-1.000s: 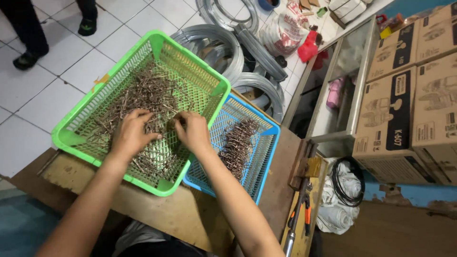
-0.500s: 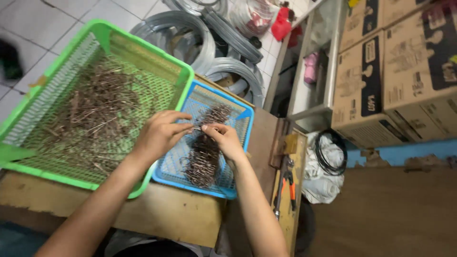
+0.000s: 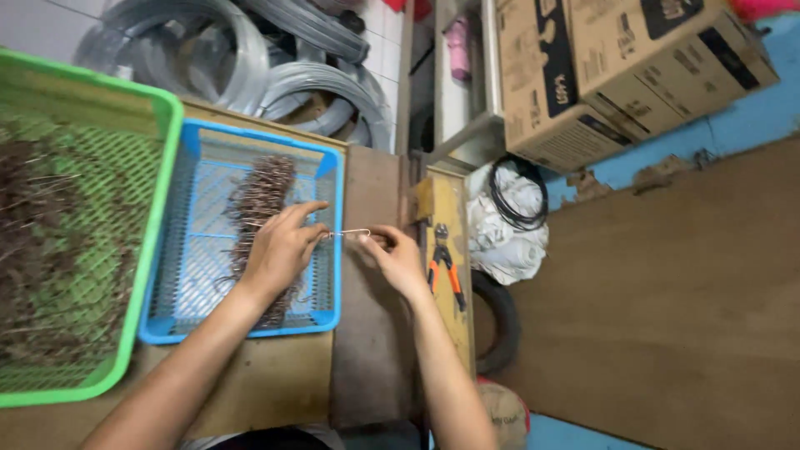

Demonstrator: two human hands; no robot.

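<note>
Your hands have shifted right off the green basket [image 3: 158, 167] since a second ago, and now left hand [image 3: 279, 246] and right hand [image 3: 398, 260] each pinch an end of one wire hook [image 3: 350, 234] held just past the blue tray [image 3: 329, 283] rim, over the wooden bench [image 3: 371, 350].

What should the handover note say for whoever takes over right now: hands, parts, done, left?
Left hand: over the blue basket, fingertips pinching one end of a small wire clip.
Right hand: on the wooden bench, pinching the clip's other end.
Done: a row of wire pieces lies in the blue basket.
Left: a loose tangle of wire pieces sits in the green basket.
Orange-handled pliers lie right of the right hand, untouched.
</note>
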